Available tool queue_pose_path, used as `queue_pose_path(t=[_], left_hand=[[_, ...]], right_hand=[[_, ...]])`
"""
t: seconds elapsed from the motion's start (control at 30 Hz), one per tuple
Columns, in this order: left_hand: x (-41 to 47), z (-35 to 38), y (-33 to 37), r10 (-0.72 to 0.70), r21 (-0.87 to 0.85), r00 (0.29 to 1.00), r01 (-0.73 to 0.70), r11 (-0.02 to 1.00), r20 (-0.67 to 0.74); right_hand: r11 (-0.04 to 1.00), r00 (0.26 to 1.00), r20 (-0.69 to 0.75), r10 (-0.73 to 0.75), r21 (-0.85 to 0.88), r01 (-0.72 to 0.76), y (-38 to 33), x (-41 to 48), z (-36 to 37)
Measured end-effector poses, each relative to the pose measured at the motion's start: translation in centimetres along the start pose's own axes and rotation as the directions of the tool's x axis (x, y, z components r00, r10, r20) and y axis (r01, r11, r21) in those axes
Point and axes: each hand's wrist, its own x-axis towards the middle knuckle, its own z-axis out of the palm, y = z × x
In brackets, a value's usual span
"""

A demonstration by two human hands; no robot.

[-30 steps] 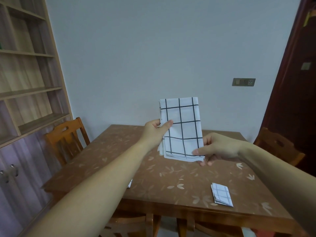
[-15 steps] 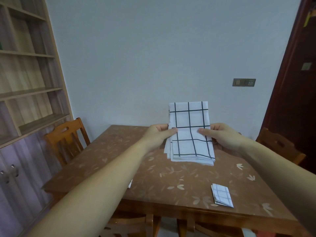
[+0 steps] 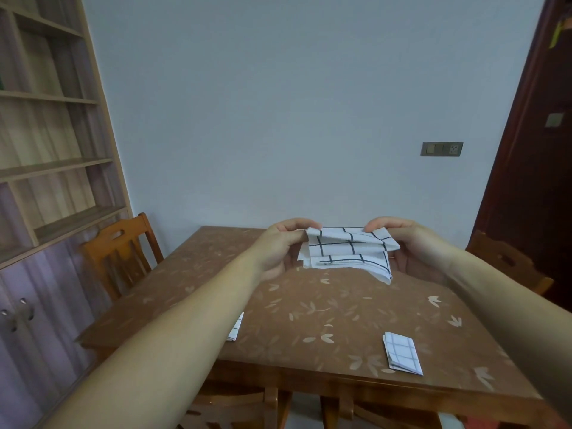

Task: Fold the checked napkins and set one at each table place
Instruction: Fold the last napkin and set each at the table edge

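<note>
Wooden shelving (image 3: 55, 168) flanks a leaf-patterned counter (image 3: 340, 311). Above it, arms outstretched, the left hand (image 3: 278, 246) and right hand (image 3: 414, 246) pinch a half-folded checked napkin (image 3: 346, 249) with curled fingers (image 3: 294, 225). A folded napkin (image 3: 402, 352) lies near-right.

1. Large-check napkin (image 3: 346, 252): white, wide black grid.
2. Fine-check napkin (image 3: 402, 352): white, tight grey-blue grid.
3. Counter (image 3: 325, 314): mid-brown, pale leaf sprigs.
4. Chair (image 3: 134, 227): orange-brown wood.
5. Wall (image 3: 278, 119): plain pale blue-grey.
6. Door (image 3: 526, 196): dark red-brown.
</note>
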Motion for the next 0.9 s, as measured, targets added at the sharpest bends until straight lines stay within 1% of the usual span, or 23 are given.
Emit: queue_pose_path(t=[0.13, 0.3, 0.43, 0.57, 0.67, 0.77, 0.9], left_hand=[[-0.1, -0.1, 0.1, 0.005, -0.007, 1.0, -0.005, 1.0, 0.008], [-0.6, 0.8, 0.6, -0.009, -0.083, 0.999, 0.005, 0.997, -0.044], [-0.7, 0.9, 0.4, -0.114, -0.157, 0.993, 0.112, 0.981, -0.005], [-1.3, 1.2, 0.4, -0.124, -0.266, 0.991, 0.133, 0.955, 0.05], [-1.3, 1.8, 0.1, -0.088, -0.18, 0.994, 0.098, 0.979, 0.065], [-0.8, 2.3, -0.4, -0.041, -0.138, 0.999, 0.042, 0.99, 0.016], [-0.3, 2.6, -0.6, -0.027, -0.137, 0.999, 0.023, 0.99, -0.027]], right_hand=[[0.999, 1.0, -0.014, -0.007, -0.035, 0.007, 0.0, 0.0, -0.1], [0.997, 0.998, -0.054, -0.038, -0.072, 0.034, -0.1, -0.1, 0.3], [0.993, 0.977, -0.184, -0.112, -0.063, 0.101, -0.4, 0.1, 0.9], [0.987, 0.945, -0.292, -0.149, -0.105, 0.123, 0.0, 0.4, 1.1], [0.982, 0.943, -0.293, -0.159, -0.144, 0.121, 0.3, 0.4, 1.2], [0.96, 0.937, -0.294, -0.187, -0.255, 0.112, 0.6, 0.3, 1.4], [0.879, 0.932, -0.247, -0.264, -0.46, 0.127, 0.6, -0.2, 1.6]])
